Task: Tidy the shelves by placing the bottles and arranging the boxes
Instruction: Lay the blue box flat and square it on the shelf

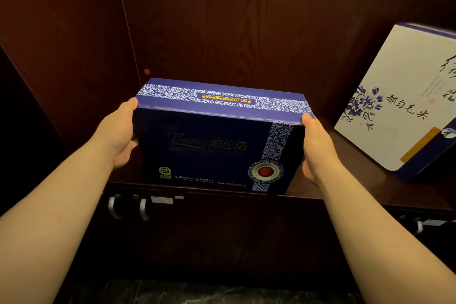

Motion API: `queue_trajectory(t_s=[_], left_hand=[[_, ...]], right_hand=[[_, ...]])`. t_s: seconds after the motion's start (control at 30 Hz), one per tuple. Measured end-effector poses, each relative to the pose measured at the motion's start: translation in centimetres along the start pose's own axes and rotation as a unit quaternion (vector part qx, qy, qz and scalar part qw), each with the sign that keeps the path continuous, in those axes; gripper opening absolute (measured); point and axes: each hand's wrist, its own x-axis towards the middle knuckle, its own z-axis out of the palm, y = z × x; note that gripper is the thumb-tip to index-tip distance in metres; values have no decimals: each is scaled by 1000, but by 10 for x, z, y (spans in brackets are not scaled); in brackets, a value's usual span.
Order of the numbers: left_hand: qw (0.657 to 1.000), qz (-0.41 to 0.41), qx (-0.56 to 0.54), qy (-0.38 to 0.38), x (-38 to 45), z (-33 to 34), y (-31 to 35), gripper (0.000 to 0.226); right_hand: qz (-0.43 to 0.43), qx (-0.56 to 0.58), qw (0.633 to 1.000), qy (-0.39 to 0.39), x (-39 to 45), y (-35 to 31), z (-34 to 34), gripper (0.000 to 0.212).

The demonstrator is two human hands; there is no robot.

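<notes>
A dark blue gift box (217, 140) with a white floral band and a red seal stands on its long edge at the front of the dark wooden shelf (345, 180). My left hand (118, 136) grips its left end, thumb on the top corner. My right hand (318, 148) grips its right end the same way. A white box (399, 96) with blue flowers and black calligraphy leans tilted on the shelf to the right, apart from the blue box. No bottles are in view.
The wooden back panel (246, 32) and left side wall (74, 57) enclose the shelf. Below the shelf edge are cabinet doors with silver handles (113, 207) on the left and another handle (419, 227) at the right. Dark floor lies at the bottom.
</notes>
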Motion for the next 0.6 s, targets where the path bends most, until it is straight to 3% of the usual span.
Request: queue_trajectory(t_s=[0.6], left_hand=[[1000,-8,12,0,-10,2,4,29]], right_hand=[[-1,10,1000,-8,7,3,-2,26]])
